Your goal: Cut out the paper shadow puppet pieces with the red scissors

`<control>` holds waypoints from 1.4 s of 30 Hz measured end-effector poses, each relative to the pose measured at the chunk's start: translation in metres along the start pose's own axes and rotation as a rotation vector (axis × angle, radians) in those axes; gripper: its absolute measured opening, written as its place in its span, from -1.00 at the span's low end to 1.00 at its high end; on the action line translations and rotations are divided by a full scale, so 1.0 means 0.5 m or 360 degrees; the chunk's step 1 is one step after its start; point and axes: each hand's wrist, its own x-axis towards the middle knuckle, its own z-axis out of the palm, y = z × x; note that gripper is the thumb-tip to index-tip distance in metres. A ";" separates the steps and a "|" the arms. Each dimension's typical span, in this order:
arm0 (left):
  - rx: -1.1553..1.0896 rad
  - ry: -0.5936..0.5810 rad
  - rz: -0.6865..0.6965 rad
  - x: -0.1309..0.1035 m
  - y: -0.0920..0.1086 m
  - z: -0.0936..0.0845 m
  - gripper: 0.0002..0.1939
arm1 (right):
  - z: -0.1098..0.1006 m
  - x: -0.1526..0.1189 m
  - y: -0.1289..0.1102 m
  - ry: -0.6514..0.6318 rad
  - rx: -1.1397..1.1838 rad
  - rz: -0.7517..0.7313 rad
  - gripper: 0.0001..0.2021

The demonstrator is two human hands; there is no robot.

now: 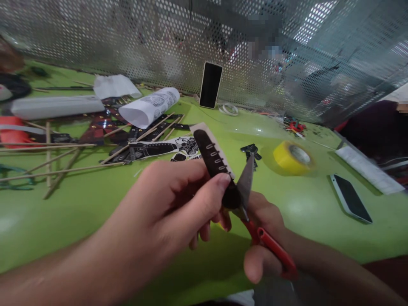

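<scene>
- Head view, grips: the left hand (178,204) pinches a black printed strip (210,155), its thumb pressed flat on the dark face; the right hand (270,219) is wrapped around the scissors (247,180), its thumb at the red handles.
- Head view, key relation: the strip stands up from the left thumb, its long axis leaning away to the upper left, while its rounded lower end sits on the right hand's side, beside the scissors. The visible blade points up and slightly right, crossing beside that end; the other blade is mostly hidden, so how wide they part I cannot tell.
- Head view, materials: the strip looks like stiff paper or card, matte black with pale looped marks and a white margin down its right edge. The blade is dull grey metal, the handles smooth red plastic.
- Head view, around them: on the glossy green table (302,229) lie small black cutouts (250,149), a round yellow tape roll (287,158), thin wooden sticks (63,171) and a curled printed paper (159,104).
</scene>
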 end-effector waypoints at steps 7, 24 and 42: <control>-0.0017 -0.0115 -0.0202 0.002 -0.002 -0.001 -0.62 | -0.012 0.015 -0.025 -0.0034 -0.0086 -0.0052 -0.63; -0.0113 -0.0165 -0.0218 0.003 -0.008 -0.005 -0.70 | 0.017 0.022 -0.011 0.0276 0.0029 0.0020 -0.80; 0.0052 -0.0353 -0.0384 0.004 -0.053 0.011 -0.81 | -0.008 0.040 0.008 0.0837 -0.0174 0.0229 -0.90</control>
